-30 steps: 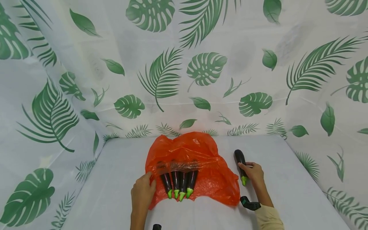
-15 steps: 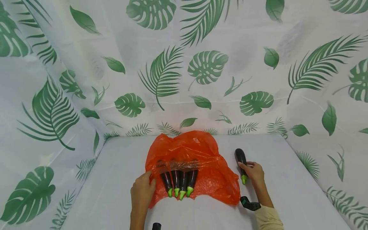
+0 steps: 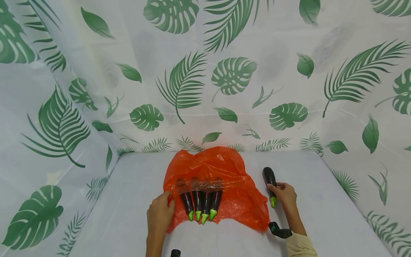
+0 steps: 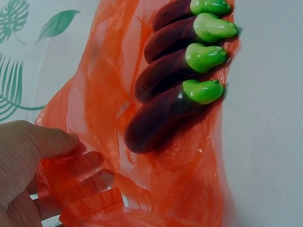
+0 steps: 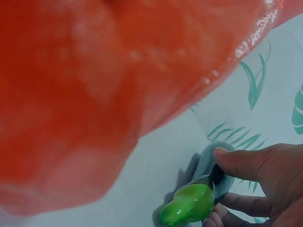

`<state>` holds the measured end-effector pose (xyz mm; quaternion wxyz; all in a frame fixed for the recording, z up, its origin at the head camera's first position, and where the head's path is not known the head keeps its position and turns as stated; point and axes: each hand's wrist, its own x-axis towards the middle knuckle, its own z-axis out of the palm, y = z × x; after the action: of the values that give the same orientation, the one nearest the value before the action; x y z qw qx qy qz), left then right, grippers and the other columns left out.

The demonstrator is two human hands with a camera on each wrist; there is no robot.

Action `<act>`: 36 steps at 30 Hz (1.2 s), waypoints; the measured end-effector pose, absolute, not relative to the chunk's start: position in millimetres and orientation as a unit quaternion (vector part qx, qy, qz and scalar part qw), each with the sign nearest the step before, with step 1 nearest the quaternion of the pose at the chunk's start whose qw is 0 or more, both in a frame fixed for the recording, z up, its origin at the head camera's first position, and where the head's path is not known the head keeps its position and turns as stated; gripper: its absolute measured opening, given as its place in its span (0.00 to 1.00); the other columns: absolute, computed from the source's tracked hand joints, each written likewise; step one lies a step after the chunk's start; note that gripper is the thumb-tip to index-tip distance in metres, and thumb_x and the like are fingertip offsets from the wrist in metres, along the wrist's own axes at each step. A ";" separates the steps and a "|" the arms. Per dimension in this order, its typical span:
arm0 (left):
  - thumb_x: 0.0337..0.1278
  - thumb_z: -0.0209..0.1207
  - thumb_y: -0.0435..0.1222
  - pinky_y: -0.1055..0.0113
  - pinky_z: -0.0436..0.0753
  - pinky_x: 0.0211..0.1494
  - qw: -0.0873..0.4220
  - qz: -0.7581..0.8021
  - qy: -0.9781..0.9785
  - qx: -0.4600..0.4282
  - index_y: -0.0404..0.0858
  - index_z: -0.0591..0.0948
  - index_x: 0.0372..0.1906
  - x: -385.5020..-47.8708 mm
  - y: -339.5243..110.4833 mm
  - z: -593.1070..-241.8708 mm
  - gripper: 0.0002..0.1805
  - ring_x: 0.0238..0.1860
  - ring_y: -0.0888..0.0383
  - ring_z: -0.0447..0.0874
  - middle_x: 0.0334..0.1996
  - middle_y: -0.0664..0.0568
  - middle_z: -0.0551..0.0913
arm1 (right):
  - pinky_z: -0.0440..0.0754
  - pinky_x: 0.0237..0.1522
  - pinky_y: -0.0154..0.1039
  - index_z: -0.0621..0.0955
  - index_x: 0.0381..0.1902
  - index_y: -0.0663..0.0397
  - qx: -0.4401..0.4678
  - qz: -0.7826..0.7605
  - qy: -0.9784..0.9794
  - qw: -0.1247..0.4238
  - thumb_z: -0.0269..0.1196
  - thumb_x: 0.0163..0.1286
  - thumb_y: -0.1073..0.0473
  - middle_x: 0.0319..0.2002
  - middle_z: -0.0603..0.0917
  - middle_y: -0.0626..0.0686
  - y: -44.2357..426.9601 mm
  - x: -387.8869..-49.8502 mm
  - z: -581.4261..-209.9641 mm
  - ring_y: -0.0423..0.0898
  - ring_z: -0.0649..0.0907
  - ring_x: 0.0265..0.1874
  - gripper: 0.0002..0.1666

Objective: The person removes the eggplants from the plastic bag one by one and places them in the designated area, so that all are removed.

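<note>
from afar, i have the left hand (image 3: 158, 212) pinching the edge of the red bag (image 3: 247, 207), probably to steady it round four half-covered eggplants (image 3: 205, 205), while the right hand (image 3: 287, 194) grips a fifth eggplant (image 3: 269, 176), fingers closed to its thickness, beside the bag.

A small gap sits between the red bag (image 3: 215, 166) and the lone eggplant (image 3: 268, 175); the bag's top covers part of four eggplants (image 3: 198, 203).

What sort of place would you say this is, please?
Probably a makeshift recording booth: leaf-print sheeting lines the back and sides of a white-covered table, and a dark wrist-worn device shows.
</note>
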<state>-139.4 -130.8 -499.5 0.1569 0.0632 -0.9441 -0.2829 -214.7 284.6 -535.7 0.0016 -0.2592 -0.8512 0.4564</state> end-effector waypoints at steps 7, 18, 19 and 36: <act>0.55 0.64 0.32 0.70 0.71 0.25 0.153 -0.287 -0.943 0.062 0.35 0.83 0.41 -138.6 -131.5 -498.7 0.08 0.19 0.62 0.70 0.18 0.53 0.76 | 0.81 0.47 0.50 0.69 0.62 0.74 -0.248 0.462 -0.851 -0.011 0.63 0.65 0.45 0.54 0.75 0.74 285.0 -213.3 -535.9 0.61 0.77 0.46 0.40; 0.55 0.64 0.32 0.70 0.70 0.25 0.145 -0.287 -0.944 0.068 0.35 0.82 0.39 -139.7 -131.0 -500.0 0.07 0.19 0.62 0.70 0.18 0.54 0.76 | 0.79 0.52 0.53 0.69 0.61 0.74 -0.257 0.461 -0.849 0.000 0.64 0.65 0.48 0.53 0.76 0.74 282.8 -213.9 -538.3 0.62 0.78 0.46 0.38; 0.55 0.64 0.32 0.70 0.70 0.25 0.146 -0.288 -0.944 0.068 0.35 0.83 0.39 -139.8 -131.1 -500.0 0.07 0.19 0.62 0.70 0.18 0.54 0.76 | 0.79 0.53 0.54 0.69 0.61 0.74 -0.257 0.461 -0.850 -0.002 0.63 0.65 0.48 0.53 0.76 0.74 282.7 -213.9 -538.1 0.62 0.77 0.46 0.39; 0.54 0.65 0.32 0.70 0.71 0.25 0.160 -0.278 -0.945 0.060 0.35 0.83 0.39 -138.7 -129.7 -497.9 0.08 0.19 0.61 0.71 0.20 0.51 0.79 | 0.76 0.56 0.56 0.68 0.62 0.75 -0.251 0.473 -0.845 -0.013 0.63 0.65 0.47 0.55 0.74 0.74 283.9 -212.1 -535.6 0.62 0.76 0.49 0.40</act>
<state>-138.7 -129.7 -497.9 0.1597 0.0597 -0.9453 -0.2782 -212.1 283.9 -535.6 -0.0126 -0.2510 -0.8446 0.4728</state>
